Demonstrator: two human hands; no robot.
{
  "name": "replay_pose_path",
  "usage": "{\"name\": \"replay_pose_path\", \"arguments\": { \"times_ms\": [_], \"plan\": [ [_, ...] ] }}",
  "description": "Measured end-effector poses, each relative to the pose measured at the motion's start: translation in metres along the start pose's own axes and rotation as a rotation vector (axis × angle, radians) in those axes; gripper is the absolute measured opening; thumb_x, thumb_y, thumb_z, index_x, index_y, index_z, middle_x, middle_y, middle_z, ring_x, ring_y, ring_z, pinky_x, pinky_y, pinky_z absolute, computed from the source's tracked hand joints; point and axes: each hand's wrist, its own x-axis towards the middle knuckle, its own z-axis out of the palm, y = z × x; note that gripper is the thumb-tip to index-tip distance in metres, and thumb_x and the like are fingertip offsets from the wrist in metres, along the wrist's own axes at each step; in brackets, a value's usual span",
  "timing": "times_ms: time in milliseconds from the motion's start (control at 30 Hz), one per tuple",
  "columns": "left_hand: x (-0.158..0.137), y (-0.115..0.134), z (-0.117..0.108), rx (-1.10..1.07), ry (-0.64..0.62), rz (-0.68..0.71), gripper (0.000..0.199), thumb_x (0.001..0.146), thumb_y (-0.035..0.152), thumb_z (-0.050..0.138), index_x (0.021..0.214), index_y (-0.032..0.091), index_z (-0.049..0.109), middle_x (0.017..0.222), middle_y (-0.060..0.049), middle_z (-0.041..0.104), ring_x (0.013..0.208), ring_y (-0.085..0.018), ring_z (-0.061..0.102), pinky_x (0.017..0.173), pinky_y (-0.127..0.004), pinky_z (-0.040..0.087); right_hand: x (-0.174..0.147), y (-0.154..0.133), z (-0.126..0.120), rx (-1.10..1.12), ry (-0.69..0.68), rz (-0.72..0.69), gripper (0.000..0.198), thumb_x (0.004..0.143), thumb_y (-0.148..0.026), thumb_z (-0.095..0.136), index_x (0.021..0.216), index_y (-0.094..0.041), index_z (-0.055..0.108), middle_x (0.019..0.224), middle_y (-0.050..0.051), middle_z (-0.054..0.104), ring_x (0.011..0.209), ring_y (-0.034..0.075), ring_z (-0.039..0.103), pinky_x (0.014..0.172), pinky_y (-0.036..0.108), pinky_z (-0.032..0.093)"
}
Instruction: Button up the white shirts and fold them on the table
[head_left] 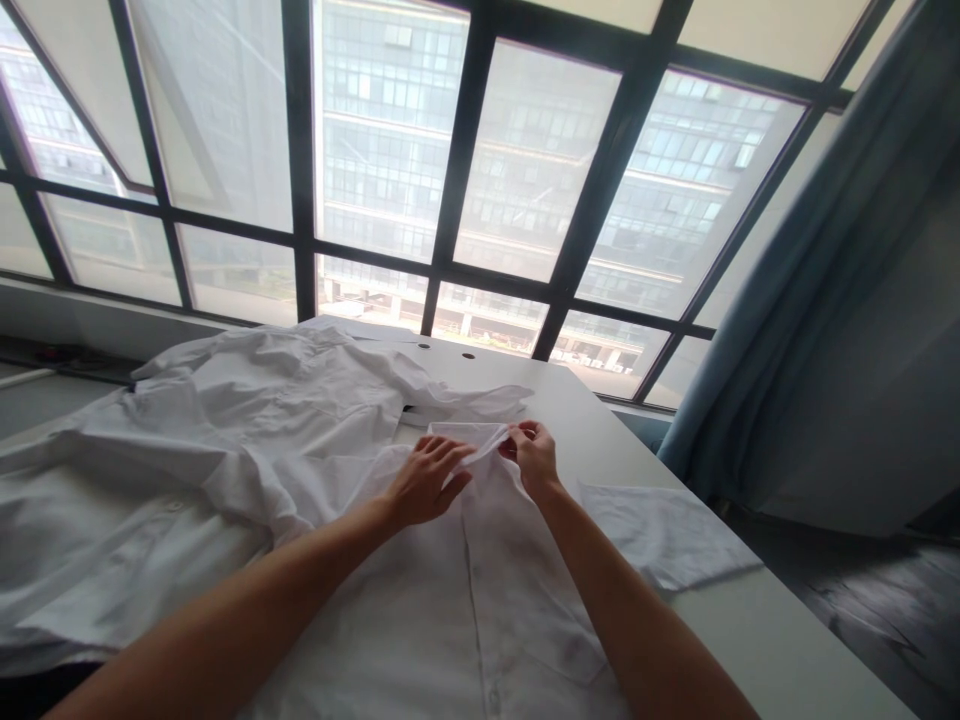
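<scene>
A white button-front shirt (pixel 420 600) lies spread in front of me, its collar end away from me and its placket running down the middle. My right hand (pixel 534 458) pinches the right part of the shirt's collar (pixel 484 440) between thumb and fingers. Resting at the collar's left side, my left hand (pixel 431 480) has its fingers stretched out and the thumb apart. One short sleeve (pixel 667 530) of this shirt lies flat to the right, beyond my right forearm.
More white shirts (pixel 247 400) lie crumpled on the left of the white table (pixel 810 640). Large dark-framed windows (pixel 390 130) rise behind the table. A blue-grey curtain (pixel 780 290) hangs at the right, past the table's edge.
</scene>
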Motion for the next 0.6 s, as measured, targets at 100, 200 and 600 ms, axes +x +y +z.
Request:
{"name": "replay_pose_path", "arguments": {
  "times_ms": [100,200,600],
  "plan": [
    [-0.003,-0.019,-0.003,0.035,0.167,-0.247,0.041,0.101,0.029,0.035,0.136,0.015,0.048,0.135,-0.015,0.057,0.126,-0.026,0.051,0.104,-0.044,0.039,0.007,-0.001,-0.008,-0.137,0.003,-0.173,0.033,0.073,-0.037,0.071,0.096,-0.022,0.054,0.098,0.007,0.069,0.088,0.022,0.07,0.081,0.037,0.059],
    [-0.005,-0.039,-0.008,0.053,0.054,-0.528,0.038,0.096,0.027,0.041,0.129,0.015,0.056,0.121,-0.014,0.067,0.113,-0.027,0.061,0.096,-0.043,0.046,0.007,0.001,-0.019,-0.486,-0.177,-0.245,0.026,0.078,-0.035,0.064,0.098,-0.018,0.064,0.109,0.012,0.071,0.106,0.025,0.067,0.095,0.038,0.052],
    [-0.077,-0.064,-0.039,0.181,-0.566,-0.461,0.055,0.098,0.05,0.041,0.143,0.019,0.049,0.155,-0.016,0.038,0.144,-0.032,0.033,0.115,-0.06,0.022,-0.013,0.001,-0.134,-1.451,-0.558,-0.139,0.056,0.099,-0.043,0.033,0.148,-0.02,0.045,0.157,0.012,0.036,0.148,0.026,0.027,0.119,0.055,0.014]
  ]
}}
